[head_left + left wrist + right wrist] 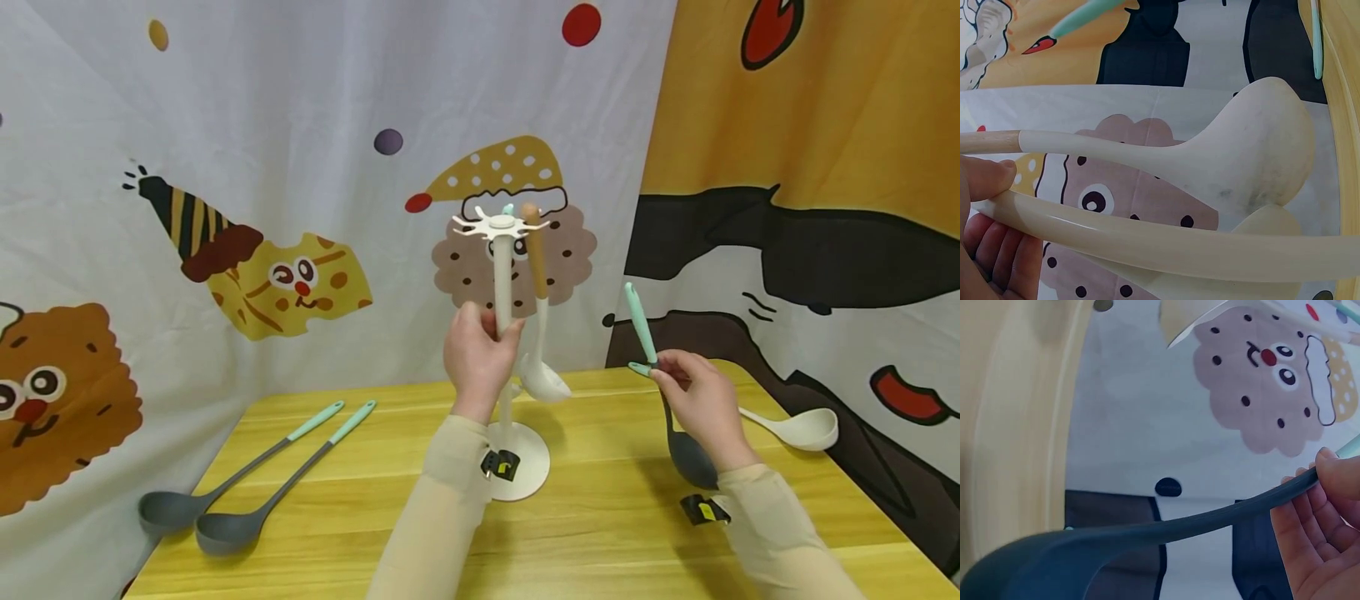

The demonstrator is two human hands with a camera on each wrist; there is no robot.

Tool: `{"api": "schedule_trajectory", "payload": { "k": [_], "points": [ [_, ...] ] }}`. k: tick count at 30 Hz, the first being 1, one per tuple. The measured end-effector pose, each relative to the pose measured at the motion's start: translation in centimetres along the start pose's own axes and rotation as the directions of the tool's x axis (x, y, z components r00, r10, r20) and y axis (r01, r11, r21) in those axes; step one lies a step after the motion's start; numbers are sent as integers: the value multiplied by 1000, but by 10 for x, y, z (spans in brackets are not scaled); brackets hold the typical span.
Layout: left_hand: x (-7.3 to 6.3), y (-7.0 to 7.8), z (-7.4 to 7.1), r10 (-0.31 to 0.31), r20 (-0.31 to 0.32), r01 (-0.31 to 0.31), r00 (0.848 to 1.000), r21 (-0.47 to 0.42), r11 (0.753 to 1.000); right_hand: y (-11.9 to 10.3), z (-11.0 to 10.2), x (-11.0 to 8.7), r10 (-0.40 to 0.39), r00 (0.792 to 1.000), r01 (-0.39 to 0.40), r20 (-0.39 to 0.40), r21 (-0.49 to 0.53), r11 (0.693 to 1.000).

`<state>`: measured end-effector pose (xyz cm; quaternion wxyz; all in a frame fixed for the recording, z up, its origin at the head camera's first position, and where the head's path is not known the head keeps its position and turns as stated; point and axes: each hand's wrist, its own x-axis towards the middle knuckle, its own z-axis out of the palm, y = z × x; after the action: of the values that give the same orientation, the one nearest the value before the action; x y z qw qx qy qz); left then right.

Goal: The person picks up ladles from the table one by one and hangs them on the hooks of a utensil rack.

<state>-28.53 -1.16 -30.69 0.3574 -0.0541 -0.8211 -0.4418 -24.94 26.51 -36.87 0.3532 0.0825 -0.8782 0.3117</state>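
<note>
While left hand (480, 358) grips white stand (502, 275) by pole, right hand (701, 404) pinches mint-handled grey utensil (690, 458), right of stand; loose pinch could let it swing left, knocking hanging wooden-handled ladle (545, 385)

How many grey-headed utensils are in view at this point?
3. The leftmost ladle lies on the left of the table; a second ladle lies beside it; the third utensil is in the right hand. All three heads show.
</note>
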Motion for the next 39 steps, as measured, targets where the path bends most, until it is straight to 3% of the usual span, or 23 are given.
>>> {"api": "schedule_trajectory", "payload": {
  "k": [26,39],
  "points": [
    [0,-1,0,-5,2,5,1000,0,1000,-34,7,5,39,998,-32,-49,134,990],
    [-1,0,1,3,-2,-3,1000,-4,1000,-50,10,12,-7,995,27,-101,201,979]
  ]
}}
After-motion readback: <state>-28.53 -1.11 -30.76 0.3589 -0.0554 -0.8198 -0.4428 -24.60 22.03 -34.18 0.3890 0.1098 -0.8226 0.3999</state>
